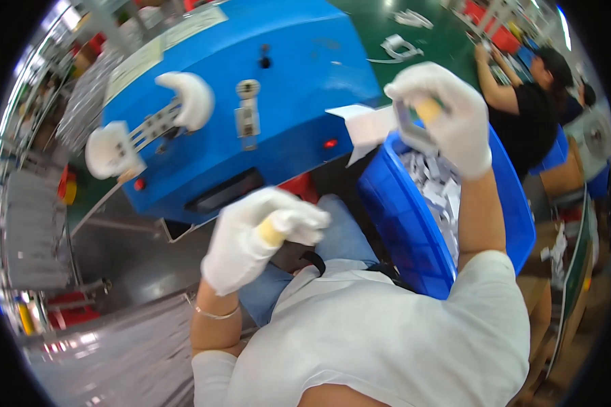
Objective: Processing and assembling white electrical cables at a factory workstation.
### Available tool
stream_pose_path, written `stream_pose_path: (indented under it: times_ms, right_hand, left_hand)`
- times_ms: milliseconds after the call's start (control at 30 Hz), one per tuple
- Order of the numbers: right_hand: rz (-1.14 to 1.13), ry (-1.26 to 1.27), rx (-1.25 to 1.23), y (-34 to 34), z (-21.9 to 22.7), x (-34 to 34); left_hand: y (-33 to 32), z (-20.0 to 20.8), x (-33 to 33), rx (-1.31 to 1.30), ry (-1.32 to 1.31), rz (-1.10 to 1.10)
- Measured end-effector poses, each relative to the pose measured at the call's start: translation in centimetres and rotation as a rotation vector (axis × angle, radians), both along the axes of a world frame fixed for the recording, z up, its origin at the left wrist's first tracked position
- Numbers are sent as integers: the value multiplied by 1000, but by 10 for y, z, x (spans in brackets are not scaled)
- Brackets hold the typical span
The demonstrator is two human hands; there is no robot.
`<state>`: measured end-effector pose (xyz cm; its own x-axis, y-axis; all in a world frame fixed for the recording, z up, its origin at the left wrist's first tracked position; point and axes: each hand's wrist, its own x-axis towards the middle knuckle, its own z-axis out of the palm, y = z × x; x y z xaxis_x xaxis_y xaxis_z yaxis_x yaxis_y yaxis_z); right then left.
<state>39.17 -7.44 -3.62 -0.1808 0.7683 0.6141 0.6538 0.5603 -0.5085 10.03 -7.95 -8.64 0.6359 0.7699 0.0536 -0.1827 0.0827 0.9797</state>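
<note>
My left hand (261, 237), in a white glove with a yellow band round the thumb, hovers above my lap by the near edge of the blue machine (299, 68). Its fingers are loosely bent, and nothing shows between them. Raised over the blue bin (404, 220), my gloved right hand (448, 112) curls round a pale rectangular piece (415, 136); blur hides its exact kind. Small white pieces (436, 186) fill the bin. Two curved white parts, one upper (193, 102) and one lower (108, 150), sit on a slotted metal bracket (156, 125) on the machine.
A metal fixture (248, 115) stands mid-machine, with red buttons near its front edge. White paper (366, 129) juts out between machine and bin. White cables (400, 49) lie on the green surface beyond. A co-worker (533, 108) in black sits at the right. Grey racks line the left.
</note>
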Motion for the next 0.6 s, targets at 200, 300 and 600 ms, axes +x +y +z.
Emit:
stream_pose_path:
  times_ms: [200,300,600]
  right_hand:
    - [296,-376,635,-23,14,-111]
    - [327,-426,697,-7,17,-140]
    - [120,229,385,73,-4,-167]
  left_hand:
    - [-7,58,-3,-33,-110,397]
    - [-2,64,-22,541,118,733]
    - [57,74,-82,1111,743,1312]
